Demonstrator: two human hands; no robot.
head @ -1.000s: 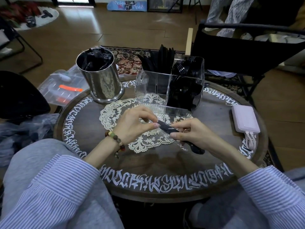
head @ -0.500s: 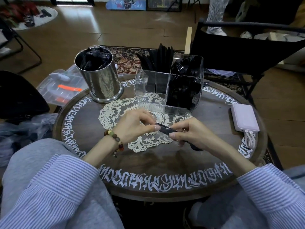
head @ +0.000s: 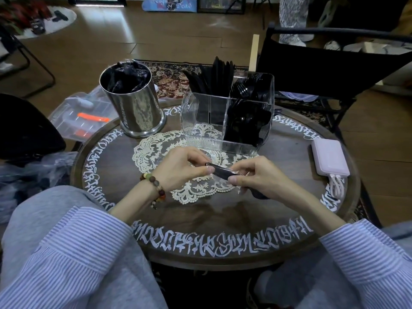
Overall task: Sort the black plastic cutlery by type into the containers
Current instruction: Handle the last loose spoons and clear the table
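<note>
Surface: round dark wooden table top (head: 289,157) with white calligraphy lettering painted round its rim.
Centre: cream lace doily (head: 156,150), lying flat.
Back left: shiny cylindrical steel canister (head: 140,112), upright, just off the doily's edge, filled with crumpled black wrapped pieces.
Back centre: clear acrylic divided organiser (head: 200,117), its near side on the doily, black cutlery in its compartments.
Right edge: pale pink rectangular power bank (head: 330,159), white cable (head: 335,186) coiled beside it.
</note>
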